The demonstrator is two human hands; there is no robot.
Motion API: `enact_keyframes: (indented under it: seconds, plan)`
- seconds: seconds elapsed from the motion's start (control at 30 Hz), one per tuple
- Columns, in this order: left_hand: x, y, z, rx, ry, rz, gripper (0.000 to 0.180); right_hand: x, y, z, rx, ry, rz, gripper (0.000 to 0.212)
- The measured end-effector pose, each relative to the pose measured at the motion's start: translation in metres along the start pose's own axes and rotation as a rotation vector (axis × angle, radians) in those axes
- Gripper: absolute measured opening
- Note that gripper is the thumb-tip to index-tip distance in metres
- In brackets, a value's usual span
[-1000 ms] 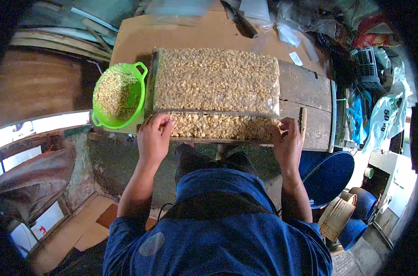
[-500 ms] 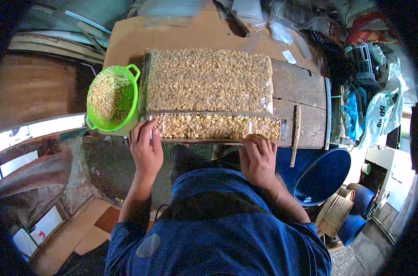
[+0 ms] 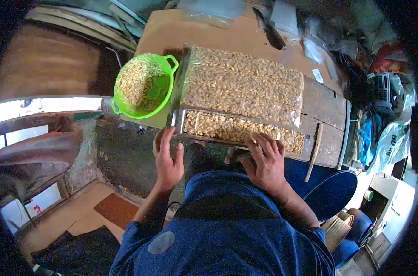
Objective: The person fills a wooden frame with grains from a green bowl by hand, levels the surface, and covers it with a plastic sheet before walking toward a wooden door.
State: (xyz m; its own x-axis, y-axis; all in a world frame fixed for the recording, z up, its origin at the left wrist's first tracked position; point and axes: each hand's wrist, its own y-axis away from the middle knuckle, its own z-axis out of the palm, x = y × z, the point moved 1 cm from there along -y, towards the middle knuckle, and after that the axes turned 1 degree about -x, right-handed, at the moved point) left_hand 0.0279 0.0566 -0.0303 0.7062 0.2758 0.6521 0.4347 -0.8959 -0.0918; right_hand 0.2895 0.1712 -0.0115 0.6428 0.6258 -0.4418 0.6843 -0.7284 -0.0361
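A narrow clear plastic pack of pale, soybean-like beans [image 3: 218, 125] lies along the table's near edge. Behind it sits a wide, flat plastic-covered slab of the same beans [image 3: 243, 85]. My left hand [image 3: 169, 158] is just off the narrow pack's left end, fingers apart and holding nothing. The fingers of my right hand [image 3: 268, 161] are spread over the near side of the pack, right of its middle, and seem to touch it. To the left, a bright green colander [image 3: 170, 87] is partly filled with loose beans [image 3: 137, 83].
A thin wooden stick [image 3: 314, 152] lies across the near edge of the wooden table [image 3: 326, 122], right of the packs. A knife-like dark blade [image 3: 269, 30] and clear plastic sheets [image 3: 284, 18] lie at the back. Below the table's right end stands a large blue tub [image 3: 333, 195].
My left hand has come off the pack's left end and opened. My right fingers have spread further over the beans. The whole view has shifted and turned slightly.
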Motion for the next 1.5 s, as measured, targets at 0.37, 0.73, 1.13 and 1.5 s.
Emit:
enact_keyframes:
  seconds: [0.37,0.73,1.13,1.5]
  plan:
    - [-0.015,0.009,0.003,-0.044,0.078,-0.018,0.054,-0.027,-0.039,0.014,-0.093,-0.028,-0.075,0.057]
    - [-0.012,0.001,0.005,-0.121,0.066,0.048,0.053,-0.03,-0.032,0.013,-0.033,-0.008,-0.09,0.058]
    - [0.009,-0.009,0.011,-0.217,-0.082,0.164,0.057,-0.033,-0.035,0.005,-0.047,-0.062,-0.169,0.052]
    - [0.011,0.001,0.024,-0.299,-0.147,0.248,0.068,-0.065,-0.092,0.02,-0.106,-0.112,-0.362,0.061]
